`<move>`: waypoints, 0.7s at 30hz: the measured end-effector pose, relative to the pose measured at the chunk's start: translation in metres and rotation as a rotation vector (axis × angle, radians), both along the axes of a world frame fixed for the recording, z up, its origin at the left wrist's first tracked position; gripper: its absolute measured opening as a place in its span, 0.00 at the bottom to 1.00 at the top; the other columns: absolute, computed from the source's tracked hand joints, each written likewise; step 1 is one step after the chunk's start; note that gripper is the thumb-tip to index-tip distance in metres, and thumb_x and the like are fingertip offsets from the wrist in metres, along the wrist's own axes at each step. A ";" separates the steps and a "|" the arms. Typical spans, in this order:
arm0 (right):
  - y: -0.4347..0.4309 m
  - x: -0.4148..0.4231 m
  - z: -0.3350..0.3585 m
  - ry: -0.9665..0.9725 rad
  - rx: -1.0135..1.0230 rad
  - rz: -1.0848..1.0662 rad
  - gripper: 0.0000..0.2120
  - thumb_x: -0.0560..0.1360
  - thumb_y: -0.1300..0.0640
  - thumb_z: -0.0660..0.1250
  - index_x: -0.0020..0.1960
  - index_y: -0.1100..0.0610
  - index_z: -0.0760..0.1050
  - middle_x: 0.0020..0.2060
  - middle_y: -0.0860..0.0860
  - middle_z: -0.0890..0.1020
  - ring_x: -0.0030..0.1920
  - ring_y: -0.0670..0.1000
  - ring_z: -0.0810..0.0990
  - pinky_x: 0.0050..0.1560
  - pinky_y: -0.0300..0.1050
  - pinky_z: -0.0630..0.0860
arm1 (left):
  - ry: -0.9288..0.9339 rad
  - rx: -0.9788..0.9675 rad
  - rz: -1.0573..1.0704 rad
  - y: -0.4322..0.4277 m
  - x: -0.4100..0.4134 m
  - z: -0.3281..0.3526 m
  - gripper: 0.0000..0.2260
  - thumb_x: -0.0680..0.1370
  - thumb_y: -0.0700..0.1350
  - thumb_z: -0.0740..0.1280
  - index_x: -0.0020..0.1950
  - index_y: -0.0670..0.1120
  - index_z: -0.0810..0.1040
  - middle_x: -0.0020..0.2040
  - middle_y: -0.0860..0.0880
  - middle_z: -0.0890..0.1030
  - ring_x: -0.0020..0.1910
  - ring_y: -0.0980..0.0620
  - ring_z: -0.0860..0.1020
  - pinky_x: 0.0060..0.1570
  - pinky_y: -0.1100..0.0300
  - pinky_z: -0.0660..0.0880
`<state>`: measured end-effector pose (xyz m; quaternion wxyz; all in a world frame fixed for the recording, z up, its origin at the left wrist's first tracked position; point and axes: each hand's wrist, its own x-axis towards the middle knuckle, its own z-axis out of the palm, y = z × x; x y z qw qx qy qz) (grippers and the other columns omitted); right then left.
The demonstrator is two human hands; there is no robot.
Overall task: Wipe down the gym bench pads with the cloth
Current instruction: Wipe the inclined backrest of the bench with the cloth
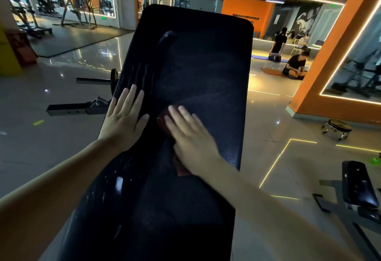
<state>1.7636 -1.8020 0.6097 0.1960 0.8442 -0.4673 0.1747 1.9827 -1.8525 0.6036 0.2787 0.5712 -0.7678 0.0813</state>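
Glossy floor tiles (61, 147) throw back the strip lights all round this bench. The back pad (195, 64) rises out of them long and dark, with rounded corners and a fine pebbled grain like leatherette. On its lower middle lies the cloth (161, 119), a reddish-brown rag mostly hidden under the right hand (189, 135). That hand's fingers are straight and flat on top of it, pressing rather than gripping, and the hand is blurred. The left hand (125, 116) lies flat beside it on the pad's left edge, fingers spread and straight, holding nothing.

To my eye the risk is that flat palm: with nothing curled round the rag, it could bunch up or slip out and drop off a pad that looks tilted. Faint streaks suggest the surface is damp, so the bracing hand could skid too.

Below, the seat pad (165, 209) shows pale specks and smears not yet dealt with. Off to the right stand a second bench (358, 184) and a small wheeled stool (338, 128).
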 end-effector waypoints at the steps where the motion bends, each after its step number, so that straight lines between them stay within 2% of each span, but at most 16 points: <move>1: -0.005 -0.020 0.005 0.028 0.027 -0.012 0.30 0.76 0.60 0.56 0.78 0.59 0.60 0.80 0.55 0.54 0.80 0.55 0.49 0.77 0.50 0.43 | 0.007 0.005 0.002 0.002 0.000 -0.001 0.35 0.77 0.62 0.42 0.81 0.45 0.50 0.81 0.46 0.46 0.80 0.48 0.43 0.76 0.52 0.39; 2: -0.008 -0.039 0.011 0.008 0.038 -0.047 0.31 0.77 0.62 0.60 0.79 0.59 0.58 0.80 0.54 0.52 0.80 0.55 0.47 0.76 0.50 0.41 | 0.016 0.011 0.008 0.004 -0.001 -0.003 0.36 0.77 0.62 0.42 0.81 0.45 0.50 0.81 0.46 0.46 0.80 0.49 0.43 0.76 0.52 0.38; 5: -0.005 -0.067 0.009 -0.214 -0.046 -0.241 0.30 0.77 0.63 0.63 0.77 0.61 0.61 0.79 0.56 0.54 0.79 0.58 0.49 0.77 0.54 0.47 | 0.039 0.019 0.033 0.012 -0.005 -0.005 0.36 0.77 0.63 0.42 0.81 0.45 0.49 0.81 0.47 0.45 0.79 0.49 0.42 0.77 0.51 0.39; 8: 0.011 -0.031 -0.013 -0.433 -0.116 -0.448 0.31 0.75 0.61 0.60 0.77 0.63 0.60 0.79 0.60 0.55 0.79 0.63 0.51 0.77 0.59 0.51 | 0.043 0.041 0.054 0.020 -0.008 -0.008 0.37 0.76 0.64 0.41 0.81 0.45 0.47 0.81 0.47 0.43 0.79 0.50 0.40 0.77 0.51 0.38; 10: 0.028 0.010 -0.031 -0.511 -0.098 -0.429 0.32 0.74 0.59 0.58 0.78 0.64 0.58 0.79 0.61 0.54 0.79 0.63 0.49 0.78 0.61 0.50 | 0.040 0.054 0.061 0.026 -0.009 -0.010 0.36 0.77 0.63 0.41 0.81 0.45 0.46 0.81 0.47 0.43 0.79 0.49 0.40 0.77 0.50 0.39; 13: 0.054 0.063 -0.061 -0.333 -0.047 -0.269 0.33 0.76 0.54 0.52 0.79 0.62 0.54 0.79 0.60 0.50 0.79 0.60 0.45 0.78 0.58 0.43 | 0.019 0.077 0.050 0.033 -0.006 -0.012 0.33 0.79 0.60 0.45 0.81 0.46 0.47 0.81 0.46 0.44 0.79 0.48 0.41 0.77 0.49 0.40; 15: 0.066 0.069 -0.069 -0.144 0.007 -0.186 0.33 0.76 0.53 0.52 0.79 0.61 0.54 0.79 0.59 0.51 0.80 0.58 0.46 0.78 0.56 0.44 | 0.000 0.075 0.041 0.038 -0.001 -0.014 0.31 0.81 0.58 0.48 0.81 0.46 0.49 0.81 0.45 0.45 0.80 0.47 0.43 0.77 0.49 0.42; 17: 0.067 0.047 -0.060 0.003 0.010 -0.080 0.33 0.75 0.55 0.57 0.79 0.60 0.56 0.80 0.57 0.52 0.80 0.56 0.48 0.78 0.53 0.44 | -0.018 0.071 0.029 0.042 0.003 -0.015 0.28 0.84 0.55 0.51 0.81 0.46 0.50 0.81 0.45 0.46 0.80 0.46 0.43 0.77 0.48 0.43; 19: 0.061 0.008 -0.048 0.102 0.086 -0.013 0.35 0.77 0.59 0.60 0.80 0.59 0.50 0.80 0.54 0.43 0.79 0.54 0.39 0.76 0.50 0.35 | -0.017 0.086 0.022 0.045 0.005 -0.015 0.28 0.83 0.53 0.54 0.81 0.46 0.49 0.81 0.45 0.45 0.80 0.46 0.43 0.77 0.48 0.43; 20: 0.057 -0.013 -0.044 0.104 0.090 -0.017 0.36 0.77 0.61 0.62 0.80 0.59 0.49 0.79 0.53 0.42 0.78 0.54 0.37 0.76 0.50 0.35 | -0.012 0.093 0.026 0.046 0.005 -0.016 0.28 0.83 0.53 0.54 0.81 0.47 0.49 0.81 0.45 0.45 0.80 0.46 0.42 0.77 0.48 0.42; 21: 0.056 -0.031 -0.041 0.067 0.052 -0.062 0.36 0.76 0.62 0.63 0.80 0.59 0.51 0.79 0.53 0.45 0.79 0.54 0.39 0.76 0.52 0.38 | -0.009 0.099 0.035 0.048 0.004 -0.016 0.29 0.83 0.53 0.54 0.81 0.47 0.48 0.81 0.45 0.44 0.80 0.47 0.42 0.77 0.48 0.42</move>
